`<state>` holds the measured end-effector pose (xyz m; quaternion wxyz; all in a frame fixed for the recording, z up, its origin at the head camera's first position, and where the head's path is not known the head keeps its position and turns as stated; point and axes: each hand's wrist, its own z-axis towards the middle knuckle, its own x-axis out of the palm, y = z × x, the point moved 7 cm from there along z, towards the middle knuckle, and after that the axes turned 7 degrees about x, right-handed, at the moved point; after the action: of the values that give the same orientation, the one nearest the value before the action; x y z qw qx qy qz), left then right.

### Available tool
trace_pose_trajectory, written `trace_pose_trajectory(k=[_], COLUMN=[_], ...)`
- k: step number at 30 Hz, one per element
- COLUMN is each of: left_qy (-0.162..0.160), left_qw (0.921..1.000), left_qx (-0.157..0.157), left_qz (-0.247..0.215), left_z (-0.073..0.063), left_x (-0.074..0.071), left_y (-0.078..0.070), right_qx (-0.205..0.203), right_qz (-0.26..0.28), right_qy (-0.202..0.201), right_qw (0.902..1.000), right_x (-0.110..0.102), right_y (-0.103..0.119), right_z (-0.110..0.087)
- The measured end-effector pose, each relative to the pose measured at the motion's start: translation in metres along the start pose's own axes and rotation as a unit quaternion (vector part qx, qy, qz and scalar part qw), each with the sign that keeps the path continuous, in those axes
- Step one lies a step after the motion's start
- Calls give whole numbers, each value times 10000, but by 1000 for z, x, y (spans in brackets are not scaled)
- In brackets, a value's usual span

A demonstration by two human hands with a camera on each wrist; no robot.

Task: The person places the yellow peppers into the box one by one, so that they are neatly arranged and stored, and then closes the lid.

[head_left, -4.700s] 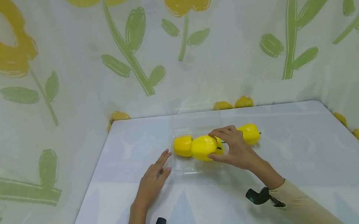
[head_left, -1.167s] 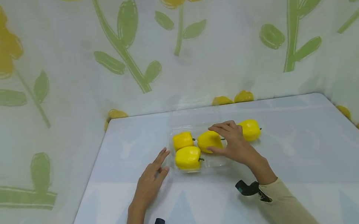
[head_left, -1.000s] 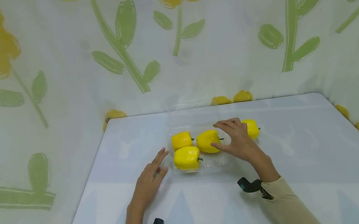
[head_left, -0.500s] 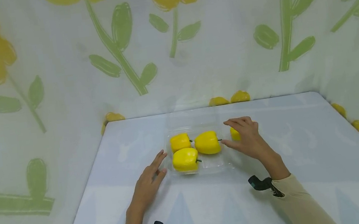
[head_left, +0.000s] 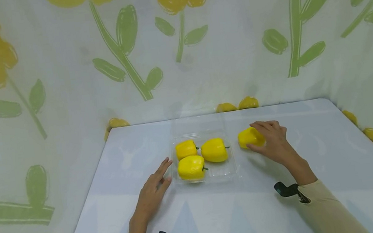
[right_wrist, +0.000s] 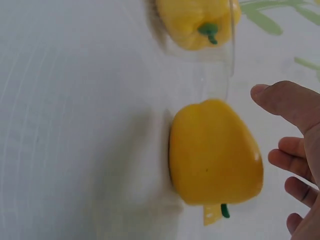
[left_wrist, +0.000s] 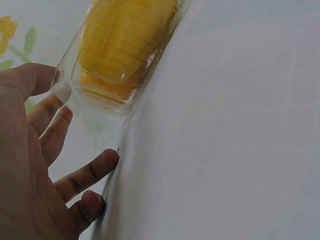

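Note:
My right hand (head_left: 270,143) is spread around a yellow bell pepper (head_left: 250,137) lying on the table to the right of a clear plastic clamshell box (head_left: 226,170). In the right wrist view, a gap shows between this pepper (right_wrist: 215,155) and the fingers. The box's lid stands raised at the back. Inside lie three more yellow bell peppers: back left (head_left: 186,149), front left (head_left: 191,167) and back right (head_left: 214,150). My left hand (head_left: 152,192) lies at the box's left side with fingers extended, and its fingertips touch the clear rim (left_wrist: 62,80) in the left wrist view.
The pale table (head_left: 316,147) has its far edge against a flower-printed curtain (head_left: 227,49), which also hangs along both sides. A small yellow tag (right_wrist: 212,214) shows by the loose pepper's stem. Black wrist cameras (head_left: 286,189) sit at both cuffs.
The pepper my right hand held over the box now lies front left inside it. That hand has since moved right to the loose pepper. The left hand has stayed by the box.

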<state>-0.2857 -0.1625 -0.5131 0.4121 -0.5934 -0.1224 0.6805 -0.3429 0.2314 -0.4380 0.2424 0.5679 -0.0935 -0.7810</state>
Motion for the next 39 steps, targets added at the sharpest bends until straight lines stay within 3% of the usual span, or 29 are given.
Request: trace_pose_trajectory(k=[14,23,29,39], left_qy=[32,44,29,59], left_qw=[9999,10000,10000,9999], left_qx=[-86,-83,-31,-71], left_qz=[57,5,45,55], left_z=[0,1,1,1], left_x=[0,-1,-1,-1], left_y=[0,-1,-1,0], right_qx=[361,555,492,474], right_qz=[-189,109,337,256], right_qy=[357,685,596,342], right_qw=[9985,9960,9964,9980], right_x=[2,11,9,-1], right_y=[-32,-46,-46,-41], right_z=[1,3,2,-3])
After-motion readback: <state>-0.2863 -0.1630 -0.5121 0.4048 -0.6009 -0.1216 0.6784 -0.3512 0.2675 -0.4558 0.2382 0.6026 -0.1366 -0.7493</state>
